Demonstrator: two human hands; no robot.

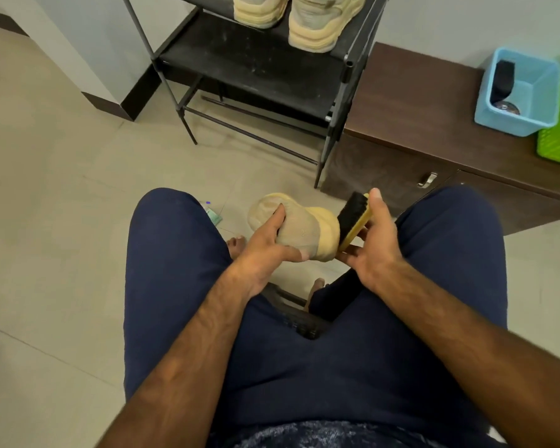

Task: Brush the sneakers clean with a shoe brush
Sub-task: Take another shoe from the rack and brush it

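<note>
Left hand (265, 244) is gripping the sneaker (299, 226) between the knees, heel turned rightward, so the right hand (377, 240), clasping the shoe brush (353, 218), is getting bristles onto the sole edge.

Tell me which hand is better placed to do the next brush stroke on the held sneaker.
The right. The right hand grips the shoe brush, whose bristles face the sneaker right beside its yellow sole. The left hand holds the sneaker, so it is probably better used to steady it.
</note>
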